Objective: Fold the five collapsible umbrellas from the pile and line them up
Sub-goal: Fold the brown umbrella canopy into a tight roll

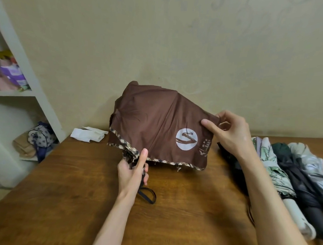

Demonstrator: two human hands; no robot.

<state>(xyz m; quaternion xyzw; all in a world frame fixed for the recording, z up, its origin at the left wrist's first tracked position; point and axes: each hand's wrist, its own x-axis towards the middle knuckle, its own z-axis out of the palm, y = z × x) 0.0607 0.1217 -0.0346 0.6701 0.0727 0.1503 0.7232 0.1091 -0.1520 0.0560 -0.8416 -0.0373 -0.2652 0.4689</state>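
A brown umbrella (pixel 157 122) with a white round logo and a checked hem is held above the wooden table (pixel 61 182), its canopy loose and half spread. My left hand (pixel 134 173) grips its dark handle, thumb pointing up along the shaft. My right hand (pixel 230 131) pinches the canopy's right edge between thumb and fingers. Folded umbrellas lie side by side at the right: a leaf-patterned one (pixel 276 175) with a white handle, a dark one (pixel 302 186), and a silvery grey one (pixel 316 166). My right forearm hides part of another dark one.
White folded paper (pixel 88 135) lies at the table's far left edge. A white shelf unit (pixel 28 94) stands at the left with bags (pixel 39 135) on its lower level. A beige wall runs right behind the table.
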